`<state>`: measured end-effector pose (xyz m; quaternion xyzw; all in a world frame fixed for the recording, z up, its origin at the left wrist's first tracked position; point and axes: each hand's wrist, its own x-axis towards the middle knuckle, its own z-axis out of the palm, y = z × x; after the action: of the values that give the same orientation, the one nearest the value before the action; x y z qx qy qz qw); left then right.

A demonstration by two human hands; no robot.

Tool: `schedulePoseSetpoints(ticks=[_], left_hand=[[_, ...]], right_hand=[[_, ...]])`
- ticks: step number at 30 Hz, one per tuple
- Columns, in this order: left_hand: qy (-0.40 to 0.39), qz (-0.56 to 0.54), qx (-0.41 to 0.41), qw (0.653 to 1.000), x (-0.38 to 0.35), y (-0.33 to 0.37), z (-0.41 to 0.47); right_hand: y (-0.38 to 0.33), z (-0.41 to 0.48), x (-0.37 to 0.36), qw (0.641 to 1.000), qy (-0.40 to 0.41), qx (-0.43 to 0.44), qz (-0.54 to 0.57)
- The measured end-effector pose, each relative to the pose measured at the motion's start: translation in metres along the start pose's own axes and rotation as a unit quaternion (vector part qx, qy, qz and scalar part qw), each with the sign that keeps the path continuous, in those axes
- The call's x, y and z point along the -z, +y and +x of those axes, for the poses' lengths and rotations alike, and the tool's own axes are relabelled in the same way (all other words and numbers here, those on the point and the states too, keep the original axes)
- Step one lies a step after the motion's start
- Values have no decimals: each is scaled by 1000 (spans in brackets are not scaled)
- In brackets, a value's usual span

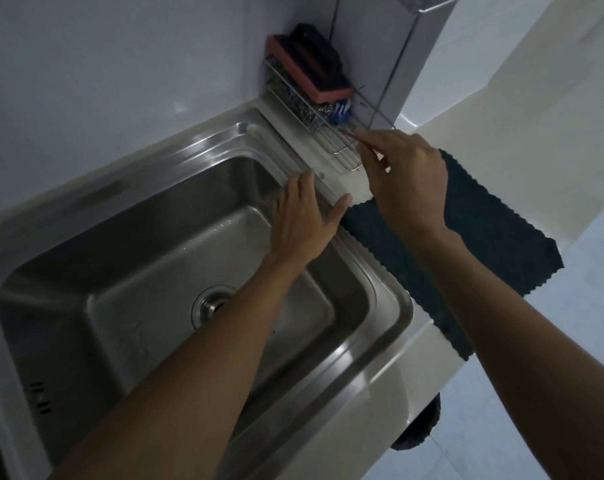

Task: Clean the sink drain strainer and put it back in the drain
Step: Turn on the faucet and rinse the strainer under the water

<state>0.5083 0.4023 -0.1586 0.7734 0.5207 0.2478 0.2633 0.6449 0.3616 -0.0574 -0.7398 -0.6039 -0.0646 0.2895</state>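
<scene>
Strainer [213, 303] sits in the drain at the bottom of the sink [392, 306], its near edge hidden by the left forearm, so the cleaning looks not yet begun. The left hand [305, 220] is spread flat with straight fingers over the sink's far rim, gripping nothing. The right hand [406, 181] reaches to the front of the wire rack [331, 142], fingertips on or at a thin reddish thing there; whether they pinch it I cannot tell.

The likely trouble is at the rack. A sponge [311, 69] stands on top of steel wool [293, 95], and a tug on the wires could tip both into the basin. The right wrist hangs above a dark cloth [484, 230] on the counter, and a sleeve-like drag of the arm might pull it along. Water beads on the basin floor suggest the strainer may be slick. Lifted carelessly, it could slip, or shed scraps down the open drain.
</scene>
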Motion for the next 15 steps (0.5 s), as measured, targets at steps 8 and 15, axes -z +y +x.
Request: schedulePoseSetpoints(ticks=[8, 15], left_hand=[[12, 29, -10, 999, -13, -8, 9], [14, 50, -11, 999, -10, -6, 9]], right_hand=[[25, 9, -38, 996, -67, -11, -51], [27, 25, -44, 994, -89, -10, -64]])
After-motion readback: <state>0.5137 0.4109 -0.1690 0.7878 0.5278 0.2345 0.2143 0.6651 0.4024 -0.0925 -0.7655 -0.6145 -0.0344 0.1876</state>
